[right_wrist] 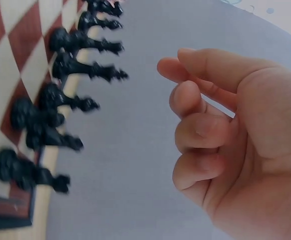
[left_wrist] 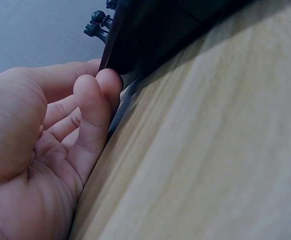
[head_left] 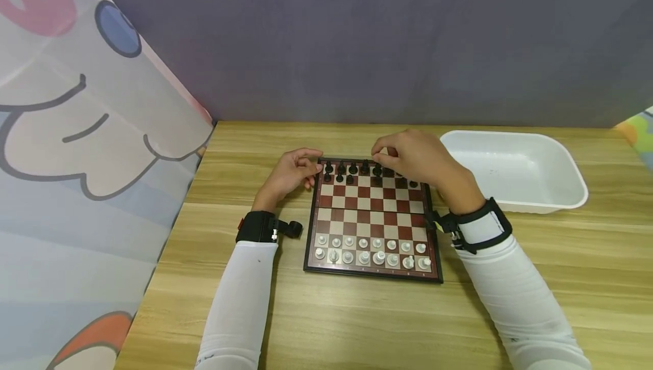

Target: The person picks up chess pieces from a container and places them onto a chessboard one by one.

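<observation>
A small red-and-cream chessboard [head_left: 372,214] lies on the wooden table. Black pieces [head_left: 352,171] stand on its far rows and white pieces [head_left: 369,251] on its two near rows. My left hand [head_left: 306,171] rests on the table at the board's far-left corner. In the left wrist view its fingertips [left_wrist: 108,80] touch the board's dark edge [left_wrist: 150,35], below a black piece [left_wrist: 96,25]. My right hand [head_left: 382,154] hovers over the far row. In the right wrist view the right hand [right_wrist: 185,75] has curled fingers and holds nothing, beside the black pieces [right_wrist: 60,105].
A white plastic tray [head_left: 566,197] sits on the table to the right of the board, near my right forearm. A patterned curtain [head_left: 76,132] hangs along the left side and a grey wall stands behind. Bare wood [head_left: 357,319] lies in front of the board.
</observation>
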### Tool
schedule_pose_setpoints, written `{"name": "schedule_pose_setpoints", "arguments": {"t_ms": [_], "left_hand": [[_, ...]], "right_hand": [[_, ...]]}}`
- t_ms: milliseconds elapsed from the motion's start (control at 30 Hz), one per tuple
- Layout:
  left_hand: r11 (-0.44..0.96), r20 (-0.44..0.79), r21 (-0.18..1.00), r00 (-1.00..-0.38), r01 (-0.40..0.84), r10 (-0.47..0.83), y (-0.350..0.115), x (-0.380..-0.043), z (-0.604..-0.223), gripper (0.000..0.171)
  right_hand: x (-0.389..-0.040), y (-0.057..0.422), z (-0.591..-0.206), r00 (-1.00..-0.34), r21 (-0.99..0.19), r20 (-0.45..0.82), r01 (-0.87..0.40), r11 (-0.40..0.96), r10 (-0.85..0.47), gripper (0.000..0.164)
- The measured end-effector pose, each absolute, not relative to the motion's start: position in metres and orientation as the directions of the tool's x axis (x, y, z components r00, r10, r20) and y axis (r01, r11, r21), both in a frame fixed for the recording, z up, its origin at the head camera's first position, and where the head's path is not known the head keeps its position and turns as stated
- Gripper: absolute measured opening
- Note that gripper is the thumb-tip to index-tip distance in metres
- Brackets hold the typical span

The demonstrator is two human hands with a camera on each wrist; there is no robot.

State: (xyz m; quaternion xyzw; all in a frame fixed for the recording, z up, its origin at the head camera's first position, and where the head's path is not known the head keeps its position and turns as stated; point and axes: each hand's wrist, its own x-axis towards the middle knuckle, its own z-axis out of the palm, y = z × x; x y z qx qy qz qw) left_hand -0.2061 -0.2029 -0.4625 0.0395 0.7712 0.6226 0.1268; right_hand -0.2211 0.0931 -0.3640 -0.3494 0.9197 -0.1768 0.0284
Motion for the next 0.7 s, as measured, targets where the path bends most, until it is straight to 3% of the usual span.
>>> {"name": "schedule_pose_setpoints", "arguments": {"t_ms": [300, 700], "left_hand": [[0.23, -0.154, 0.967, -0.968, -0.106, 0.2, -0.206, -0.205, -0.464, 0.038], [0.223, -0.147, 0.97, -0.968, -0.1, 0.203, -0.206, -0.207, -0.466, 0.037]], "right_hand": [[-0.222, 0.12, -0.354, -0.8, -0.373, 0.065, -0.573, 0.729, -0.596, 0.014], [-0.224, 0.159, -0.349, -0.862, -0.354, -0.043, -0.46, 0.814, -0.506, 0.016]]}}
